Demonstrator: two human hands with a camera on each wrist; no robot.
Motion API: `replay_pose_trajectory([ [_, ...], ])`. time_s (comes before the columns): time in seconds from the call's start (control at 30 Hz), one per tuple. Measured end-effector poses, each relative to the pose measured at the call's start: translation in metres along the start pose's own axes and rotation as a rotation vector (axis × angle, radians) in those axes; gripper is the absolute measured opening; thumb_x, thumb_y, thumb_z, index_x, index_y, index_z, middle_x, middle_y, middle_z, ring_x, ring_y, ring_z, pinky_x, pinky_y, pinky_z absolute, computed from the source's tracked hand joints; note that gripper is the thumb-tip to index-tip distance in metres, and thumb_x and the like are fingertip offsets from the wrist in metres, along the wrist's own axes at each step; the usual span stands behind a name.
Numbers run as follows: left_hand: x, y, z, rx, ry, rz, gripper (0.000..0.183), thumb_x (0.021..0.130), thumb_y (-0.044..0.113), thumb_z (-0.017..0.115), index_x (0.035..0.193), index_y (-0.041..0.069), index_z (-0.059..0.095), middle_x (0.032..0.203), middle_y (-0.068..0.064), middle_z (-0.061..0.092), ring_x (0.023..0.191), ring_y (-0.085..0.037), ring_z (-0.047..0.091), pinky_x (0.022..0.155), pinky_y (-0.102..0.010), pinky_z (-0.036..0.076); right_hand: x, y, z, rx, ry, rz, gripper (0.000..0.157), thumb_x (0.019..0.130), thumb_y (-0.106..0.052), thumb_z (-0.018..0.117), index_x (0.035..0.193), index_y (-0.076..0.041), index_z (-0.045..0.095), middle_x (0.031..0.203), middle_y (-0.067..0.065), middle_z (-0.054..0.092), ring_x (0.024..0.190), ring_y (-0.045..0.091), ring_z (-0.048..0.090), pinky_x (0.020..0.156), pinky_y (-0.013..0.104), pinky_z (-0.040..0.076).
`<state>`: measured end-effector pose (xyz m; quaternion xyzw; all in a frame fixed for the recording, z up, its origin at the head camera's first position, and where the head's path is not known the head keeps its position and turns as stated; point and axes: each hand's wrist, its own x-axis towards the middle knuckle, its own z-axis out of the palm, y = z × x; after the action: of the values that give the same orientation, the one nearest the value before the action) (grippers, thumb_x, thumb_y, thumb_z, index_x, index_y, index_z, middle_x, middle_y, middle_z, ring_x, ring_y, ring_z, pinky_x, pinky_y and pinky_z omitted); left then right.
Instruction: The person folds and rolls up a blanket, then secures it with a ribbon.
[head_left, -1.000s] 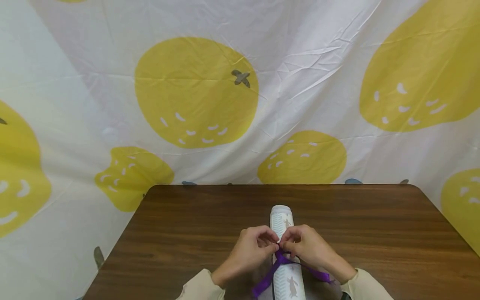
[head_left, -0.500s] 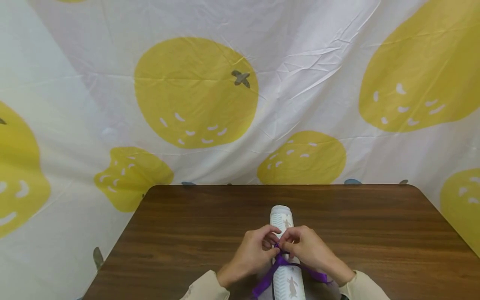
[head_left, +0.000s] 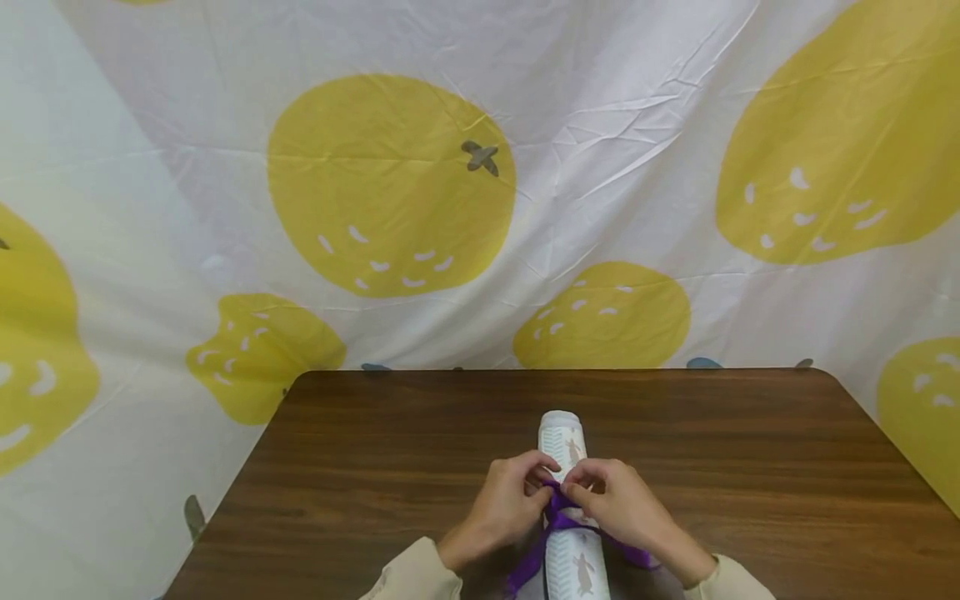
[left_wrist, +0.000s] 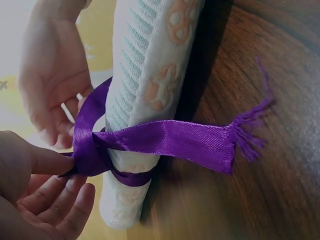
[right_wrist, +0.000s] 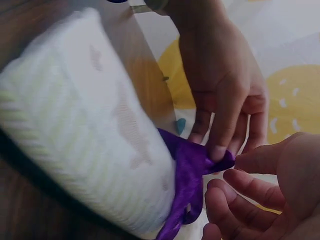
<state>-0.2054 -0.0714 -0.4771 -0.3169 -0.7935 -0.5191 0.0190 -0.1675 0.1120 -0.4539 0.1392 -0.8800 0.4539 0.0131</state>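
A white rolled cloth [head_left: 562, 437], patterned with pale chevrons and brown rabbits, lies lengthwise on the table. A purple ribbon [left_wrist: 165, 140] wraps its middle and crosses on top, one frayed end trailing over the side in the left wrist view. My left hand [head_left: 504, 502] pinches the ribbon between thumb and finger, its other fingers bent loosely. From the opposite side, my right hand [head_left: 622, 504] has thumb and forefinger together at the ribbon's upper loop. In the right wrist view, the right hand's fingertips [right_wrist: 230, 175] meet the ribbon right beside the left thumb.
The dark wood-grain table [head_left: 390, 433] extends to both sides and behind the roll. Behind its far edge hangs a white curtain [head_left: 600, 183] printed with large yellow fruit.
The hands stay over the roll with only small finger movements. The ribbon between them now stands up as a wider purple loop, and the right hand has shifted slightly down.
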Motion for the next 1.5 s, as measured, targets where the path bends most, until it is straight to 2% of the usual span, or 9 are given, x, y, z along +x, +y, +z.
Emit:
replay_pose_trajectory([
  [0.23, 0.0, -0.001, -0.002, -0.012, -0.001, -0.012, 0.019, 0.082, -0.013, 0.065, 0.098, -0.002, 0.068, 0.085, -0.012, 0.073, 0.072, -0.005, 0.065, 0.066, -0.018, 0.054, -0.01, 0.008, 0.015, -0.116, 0.015, -0.128, 0.016, 0.089, -0.026, 0.073, 0.075, -0.021, 0.066, 0.069, -0.014, 0.058, 0.06, -0.001, 0.047, 0.052, 0.02, 0.042],
  [0.33, 0.0, -0.001, -0.003, -0.002, -0.009, -0.008, 0.019, 0.082, -0.012, 0.064, 0.097, 0.0, 0.068, 0.086, -0.011, 0.073, 0.074, -0.004, 0.064, 0.067, -0.018, 0.054, -0.013, 0.012, 0.019, -0.135, 0.033, -0.168, 0.019, 0.086, -0.022, 0.076, 0.072, -0.022, 0.064, 0.069, -0.015, 0.054, 0.061, -0.003, 0.046, 0.053, 0.019, 0.041],
  [0.5, -0.002, -0.003, -0.005, 0.052, -0.038, 0.023, 0.023, 0.084, -0.011, 0.063, 0.098, 0.005, 0.071, 0.091, -0.007, 0.071, 0.08, -0.005, 0.063, 0.07, -0.018, 0.053, -0.017, 0.016, 0.017, -0.139, 0.079, -0.183, 0.019, 0.084, -0.013, 0.077, 0.073, -0.019, 0.063, 0.07, -0.014, 0.054, 0.061, -0.004, 0.044, 0.052, 0.019, 0.04],
  [0.63, -0.004, -0.005, -0.007, 0.119, -0.058, 0.083, 0.025, 0.086, -0.011, 0.061, 0.096, 0.007, 0.075, 0.089, -0.005, 0.067, 0.081, -0.005, 0.059, 0.071, -0.017, 0.051, -0.02, 0.02, 0.012, -0.126, 0.089, -0.174, 0.019, 0.084, -0.01, 0.077, 0.073, -0.018, 0.063, 0.067, -0.014, 0.053, 0.06, -0.003, 0.043, 0.05, 0.019, 0.039],
  [0.83, -0.006, -0.007, -0.008, 0.225, -0.095, 0.188, 0.028, 0.085, -0.013, 0.058, 0.094, 0.007, 0.076, 0.087, -0.005, 0.062, 0.081, -0.006, 0.055, 0.073, -0.015, 0.047, -0.024, 0.025, 0.005, -0.111, 0.071, -0.105, 0.018, 0.085, -0.01, 0.075, 0.074, -0.018, 0.063, 0.064, -0.014, 0.052, 0.057, -0.002, 0.044, 0.048, 0.02, 0.039],
  [1.13, -0.007, -0.008, -0.006, 0.321, -0.148, 0.242, 0.027, 0.081, -0.011, 0.056, 0.093, 0.003, 0.075, 0.093, -0.004, 0.062, 0.085, -0.007, 0.059, 0.08, -0.011, 0.047, -0.025, 0.03, 0.0, -0.091, 0.055, -0.042, 0.017, 0.087, -0.013, 0.074, 0.074, -0.017, 0.064, 0.064, -0.012, 0.054, 0.055, -0.001, 0.044, 0.046, 0.02, 0.038],
  [1.3, -0.005, -0.007, -0.002, 0.381, -0.168, 0.281, 0.017, 0.082, 0.0, 0.063, 0.092, 0.005, 0.076, 0.097, -0.001, 0.065, 0.089, -0.005, 0.06, 0.083, -0.009, 0.046, -0.025, 0.029, 0.0, -0.088, 0.046, -0.027, 0.015, 0.087, -0.014, 0.074, 0.075, -0.016, 0.065, 0.065, -0.011, 0.055, 0.056, 0.001, 0.045, 0.047, 0.021, 0.04],
  [1.5, -0.006, -0.007, 0.0, 0.525, -0.166, 0.326, 0.008, 0.086, 0.02, 0.075, 0.091, 0.014, 0.076, 0.096, 0.005, 0.067, 0.093, -0.006, 0.061, 0.086, -0.015, 0.047, -0.025, 0.028, 0.0, -0.09, 0.044, -0.013, 0.016, 0.087, -0.015, 0.074, 0.074, -0.016, 0.064, 0.066, -0.011, 0.057, 0.058, 0.001, 0.047, 0.049, 0.021, 0.041],
])
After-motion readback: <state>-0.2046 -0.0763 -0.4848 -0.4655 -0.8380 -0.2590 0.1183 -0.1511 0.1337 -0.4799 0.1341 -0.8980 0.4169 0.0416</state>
